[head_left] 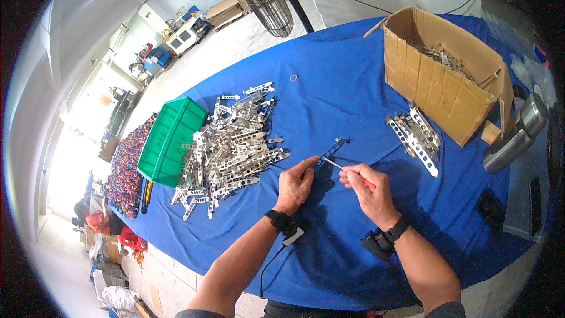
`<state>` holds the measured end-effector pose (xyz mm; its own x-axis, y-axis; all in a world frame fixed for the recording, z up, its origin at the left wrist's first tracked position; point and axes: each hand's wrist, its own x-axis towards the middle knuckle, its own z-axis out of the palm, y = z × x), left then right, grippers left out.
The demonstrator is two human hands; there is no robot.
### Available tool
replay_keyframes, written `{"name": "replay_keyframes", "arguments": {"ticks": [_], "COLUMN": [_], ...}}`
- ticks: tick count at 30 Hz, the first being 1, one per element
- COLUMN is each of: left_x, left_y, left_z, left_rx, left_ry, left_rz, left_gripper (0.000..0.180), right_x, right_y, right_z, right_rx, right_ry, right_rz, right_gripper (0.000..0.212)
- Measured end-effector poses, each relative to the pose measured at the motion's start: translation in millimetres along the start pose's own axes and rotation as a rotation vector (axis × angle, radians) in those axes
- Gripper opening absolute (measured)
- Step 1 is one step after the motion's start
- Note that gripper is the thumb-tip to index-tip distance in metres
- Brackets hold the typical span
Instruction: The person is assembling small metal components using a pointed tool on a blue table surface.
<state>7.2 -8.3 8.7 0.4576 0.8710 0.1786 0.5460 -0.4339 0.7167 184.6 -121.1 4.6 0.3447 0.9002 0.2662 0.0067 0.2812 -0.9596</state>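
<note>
1. While pinching a red-handled tool [334, 164] in the right fingers [360, 170], points its tip at a perforated strip [332, 149] just ahead of the left fingers [307, 164].
2. Touches the strip's near end with the left fingers; cannot tell whether pinching or pressing.
3. Has a metal heap [235, 141] and a green bin [162, 159] left of the left fingers.
4. Has a smaller pile [415, 136] and cardboard box [429, 91] right of the right fingers.
</note>
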Motion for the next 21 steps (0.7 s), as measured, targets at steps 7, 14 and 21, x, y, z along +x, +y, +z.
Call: {"name": "replay_keyframes", "arguments": {"ticks": [7, 14, 21], "left_x": [-1, -2, -1], "left_y": [-6, -1, -3], "left_z": [0, -3, 1], "left_rx": [-0.007, 0.007, -0.036], "left_ry": [0.014, -0.003, 0.013], "left_rz": [0.011, -0.021, 0.045], "left_gripper": [0.03, 0.031, 0.031], "right_x": [-1, -3, -5], "right_y": [-2, -7, -5], "right_z": [-1, 2, 10], "right_rx": [0.035, 0.077, -0.058], "right_ry": [0.0, -0.06, -0.077], "right_rz": [0.0, 0.072, -0.009], "right_gripper": [0.023, 0.025, 0.019]}}
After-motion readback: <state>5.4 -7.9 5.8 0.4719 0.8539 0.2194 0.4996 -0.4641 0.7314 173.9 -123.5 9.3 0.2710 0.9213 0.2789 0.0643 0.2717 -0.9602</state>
